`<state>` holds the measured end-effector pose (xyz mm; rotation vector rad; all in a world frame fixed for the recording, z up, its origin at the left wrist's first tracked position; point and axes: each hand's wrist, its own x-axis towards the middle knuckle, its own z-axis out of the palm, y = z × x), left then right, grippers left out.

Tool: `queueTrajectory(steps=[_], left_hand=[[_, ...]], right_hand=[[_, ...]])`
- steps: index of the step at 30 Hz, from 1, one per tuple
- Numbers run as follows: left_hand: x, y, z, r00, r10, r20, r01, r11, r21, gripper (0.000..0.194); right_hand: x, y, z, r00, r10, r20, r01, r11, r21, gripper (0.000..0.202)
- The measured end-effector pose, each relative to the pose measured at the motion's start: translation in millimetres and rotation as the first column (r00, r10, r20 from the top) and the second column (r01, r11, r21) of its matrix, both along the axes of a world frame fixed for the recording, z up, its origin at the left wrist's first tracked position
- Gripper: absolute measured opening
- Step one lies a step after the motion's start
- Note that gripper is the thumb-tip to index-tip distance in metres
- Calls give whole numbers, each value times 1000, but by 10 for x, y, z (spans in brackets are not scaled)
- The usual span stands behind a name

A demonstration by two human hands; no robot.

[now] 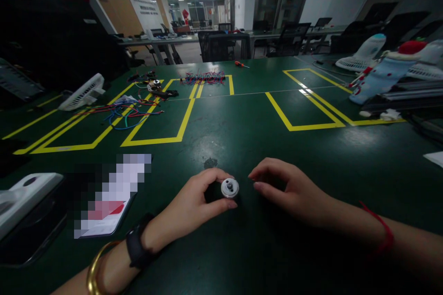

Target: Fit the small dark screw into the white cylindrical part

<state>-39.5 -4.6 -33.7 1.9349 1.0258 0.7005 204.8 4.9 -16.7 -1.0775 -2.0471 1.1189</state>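
Pinching a small round metal part [230, 188] between thumb and forefinger, I hold my left hand [195, 198] over the near middle of the tabletop [238, 124]. Those fingers are clamped on the part's near and far sides, and its pale end, with a central stub and dark holes, faces up. My right hand [297, 189] is just to the right of it, its thumb and forefinger curved with their tips apart. A black band [137, 242] and a gold bangle [92, 276] circle my left arm; a red string [389, 234] loops my right.

To the near left lies a flat device [109, 223], partly pixelated. Farther left, loose coloured wires [129, 114] spread across yellow tape [155, 142], and a denser wire bundle [206, 78] lies beyond. A screwdriver [239, 64] rests near the far edge. At the far right, a light-blue object with a red top [384, 76] leans.
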Motion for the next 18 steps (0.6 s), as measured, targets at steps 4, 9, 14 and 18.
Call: queueTrajectory(steps=[4, 9, 14, 18], left_hand=[[1, -3, -11, 1000, 0, -12, 0, 1000, 8, 23], [1, -4, -26, 1000, 8, -19, -8, 1000, 22, 27], [3, -6, -23, 1000, 4, -9, -4, 1000, 10, 27], [3, 3, -15, 1000, -5, 8, 5, 1000, 4, 26]], right_hand=[[-253, -30, 117, 995, 91, 32, -94, 989, 113, 20], [-431, 23, 122, 998, 60, 14, -61, 982, 178, 10], [-248, 47, 126, 999, -13, -47, 22, 979, 203, 8], [-5, 15, -30, 992, -17, 126, -2, 990, 143, 11]])
